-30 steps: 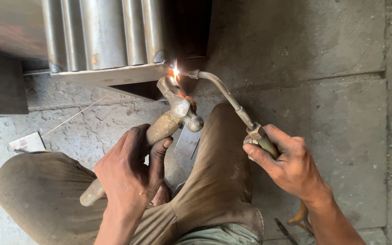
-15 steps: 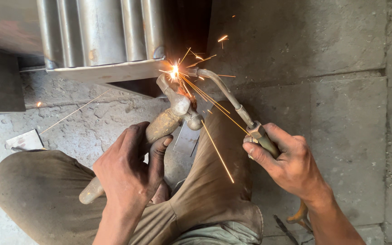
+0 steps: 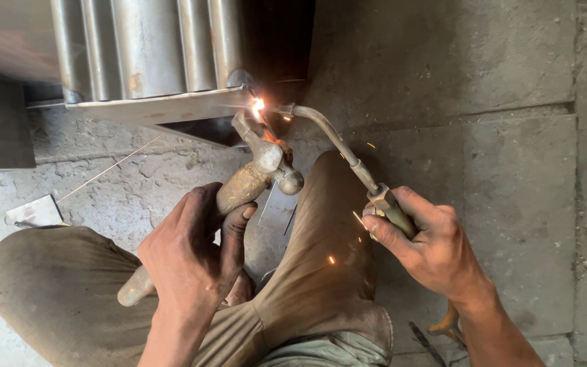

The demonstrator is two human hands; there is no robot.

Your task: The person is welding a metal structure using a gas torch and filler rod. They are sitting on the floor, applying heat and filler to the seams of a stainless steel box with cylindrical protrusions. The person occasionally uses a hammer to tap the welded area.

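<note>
1. The left hand (image 3: pixel 195 261) sits in the lower middle of the frame, its fingers wrapped tight round the wooden handle of a hammer (image 3: pixel 239 187). The grip looks the same as in the earlier frames.
2. The hammer runs from the lower left up towards the centre. Its metal head lies just below the edge of a flat steel plate (image 3: pixel 164 107) in the upper middle, as before; whether head and plate touch cannot be told.
3. The right hand (image 3: pixel 429 248), at the centre right, is closed round the body of a gas torch (image 3: pixel 348 156), thumb and fingers pinching its brass fitting. Its place has hardly changed.
4. The torch's curved tube reaches up and left to the plate's right end, where a small bright flame (image 3: pixel 258 105) burns just beside the hammer head.
5. Half a second ago a wide fan of long sparks shot from that point down and to the right, across the knee. Now only a few small sparks show: some over the trouser leg (image 3: pixel 327 272) at the lower centre and one or two near the tube.
6. The glow at the plate is smaller than half a second ago, close to how it looked a second ago.
7. Above the plate stands a ribbed metal panel (image 3: pixel 151 44) in the upper left, unchanged.
8. A small scrap of sheet metal (image 3: pixel 34 212) lies on the concrete floor (image 3: pixel 497 102) at the left edge, where it lay before.
</note>
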